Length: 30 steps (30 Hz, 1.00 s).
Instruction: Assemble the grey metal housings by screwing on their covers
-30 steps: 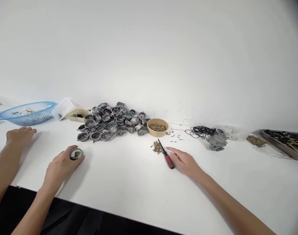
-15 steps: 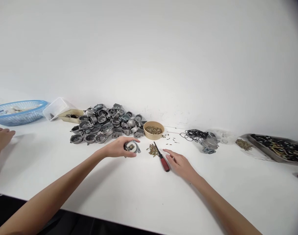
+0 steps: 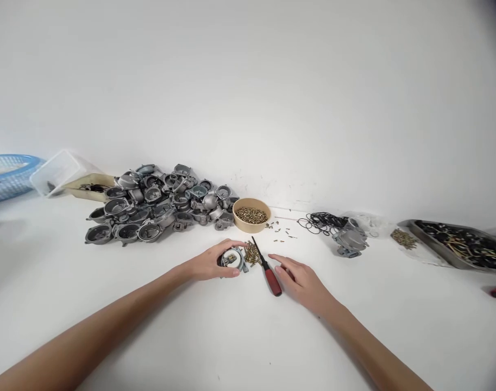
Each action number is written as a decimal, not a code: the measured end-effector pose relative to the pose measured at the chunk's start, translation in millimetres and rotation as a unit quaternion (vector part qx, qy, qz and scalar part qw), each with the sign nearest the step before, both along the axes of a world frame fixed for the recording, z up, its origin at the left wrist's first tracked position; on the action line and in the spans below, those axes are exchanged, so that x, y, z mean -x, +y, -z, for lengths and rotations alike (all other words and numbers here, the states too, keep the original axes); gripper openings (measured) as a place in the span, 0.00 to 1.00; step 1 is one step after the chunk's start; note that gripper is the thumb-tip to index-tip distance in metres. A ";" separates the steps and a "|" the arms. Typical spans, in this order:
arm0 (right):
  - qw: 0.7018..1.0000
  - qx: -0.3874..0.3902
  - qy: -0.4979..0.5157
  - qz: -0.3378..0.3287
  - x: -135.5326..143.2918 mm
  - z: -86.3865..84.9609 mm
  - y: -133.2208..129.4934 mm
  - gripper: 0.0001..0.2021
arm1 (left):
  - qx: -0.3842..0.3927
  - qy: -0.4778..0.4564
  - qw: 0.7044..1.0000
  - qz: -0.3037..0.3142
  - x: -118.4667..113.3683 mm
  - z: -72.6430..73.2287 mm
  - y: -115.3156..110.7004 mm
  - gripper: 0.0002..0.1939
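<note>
Currently, in the head view, we see our left hand (image 3: 209, 266) curled around a small round grey metal casting (image 3: 232, 259), thumb on the near side and fingers over the far rim, the part resting on the white bench (image 3: 215, 336). Brass-coloured bits show inside the casting. Just to its right lies a loose cluster of brass screws (image 3: 252, 253), touching or nearly touching the casting; we cannot tell which.

Our right hand (image 3: 302, 279) lies flat and open on the bench, fingers spread, holding nothing. Its fingertips sit just beside the red handle of a screwdriver (image 3: 267, 269), which lies on the bench with its dark shaft pointing away toward the screws. Whether a finger touches the handle we cannot tell.

Farther back, a heap of grey castings (image 3: 154, 203) sits against the wall, with a tan bowl of brass screws (image 3: 251, 215) at its right edge. A few stray screws (image 3: 281, 232) lie past the bowl. To the right: a tangle of black O-rings (image 3: 319, 221), a grey assembled body (image 3: 351, 240), and a metal tray (image 3: 435, 241) of dark parts. At far left: a blue basket (image 3: 5, 176) and a clear plastic tub (image 3: 56, 171).
</note>
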State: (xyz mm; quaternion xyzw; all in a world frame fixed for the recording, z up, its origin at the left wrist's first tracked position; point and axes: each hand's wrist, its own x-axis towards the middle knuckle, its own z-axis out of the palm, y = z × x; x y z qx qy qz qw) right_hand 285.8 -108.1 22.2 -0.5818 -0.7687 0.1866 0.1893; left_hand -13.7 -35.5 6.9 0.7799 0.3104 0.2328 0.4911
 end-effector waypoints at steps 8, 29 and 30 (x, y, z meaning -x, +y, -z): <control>0.999 0.018 0.009 0.034 5.3 -3.2 1.3 0.28 | 0.024 -0.114 0.993 -0.017 -4.3 16.1 5.1 0.31; 0.999 0.038 0.022 0.017 -0.2 2.7 3.6 0.28 | 0.005 -0.045 0.999 0.009 -3.8 4.4 -11.0 0.29; 0.999 0.039 0.022 0.015 -1.1 3.3 3.8 0.28 | 0.005 -0.062 0.998 0.011 -1.6 5.0 -10.2 0.30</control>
